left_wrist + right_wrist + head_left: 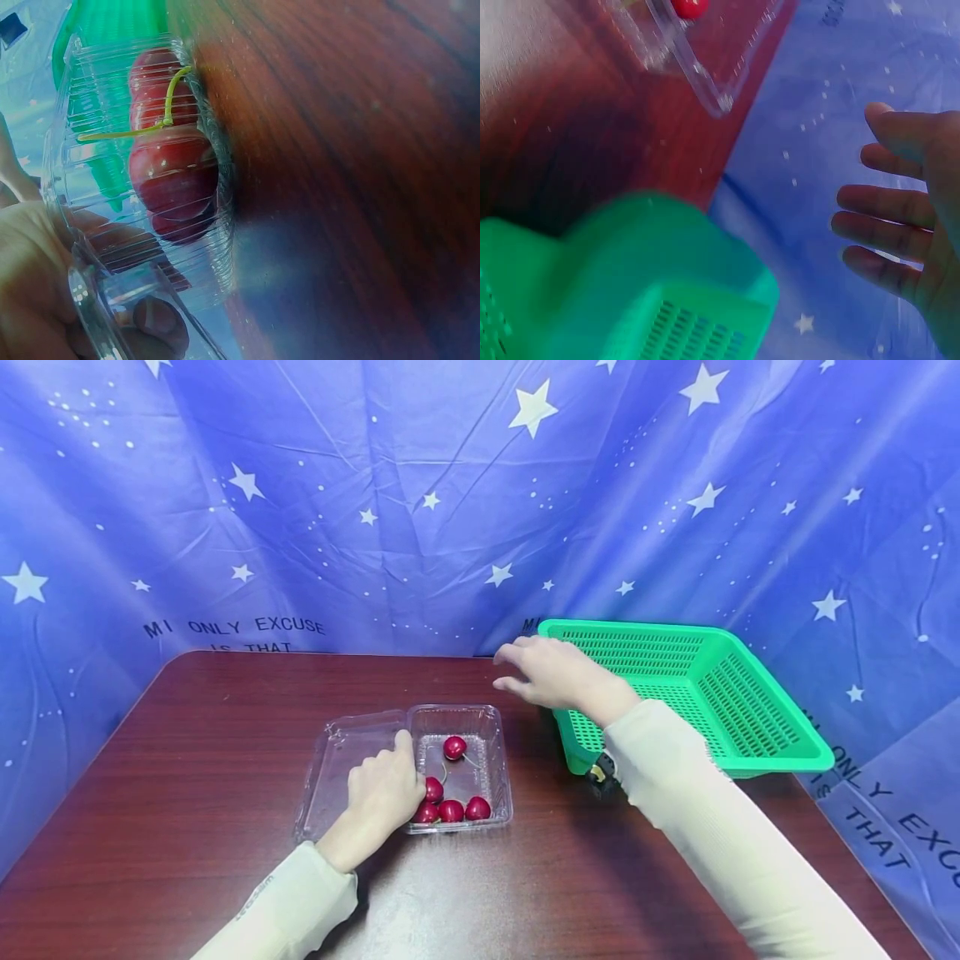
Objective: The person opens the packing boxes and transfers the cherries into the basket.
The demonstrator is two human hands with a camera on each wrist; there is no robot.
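A clear plastic clamshell box (504, 768) stands on the table with its lid (330, 760) folded open to the left. Several dark red cherries (454, 747) lie inside, some with green stems (124, 136). My left hand (382, 789) grips the box where lid and base meet; through the clear plastic its fingertips (159, 319) show. Over the left edge of a green plastic basket (780, 693), my right hand (547, 670) is raised. Its fingers (881, 232) are apart and relaxed, holding nothing. The basket's near-left part is hidden behind the right forearm.
The brown wooden table (187, 777) carries the box and the basket, which stands at the right rear. A blue curtain with white stars (420, 543) hangs behind and beside the table. A small dark object (600, 771) shows under the right wrist.
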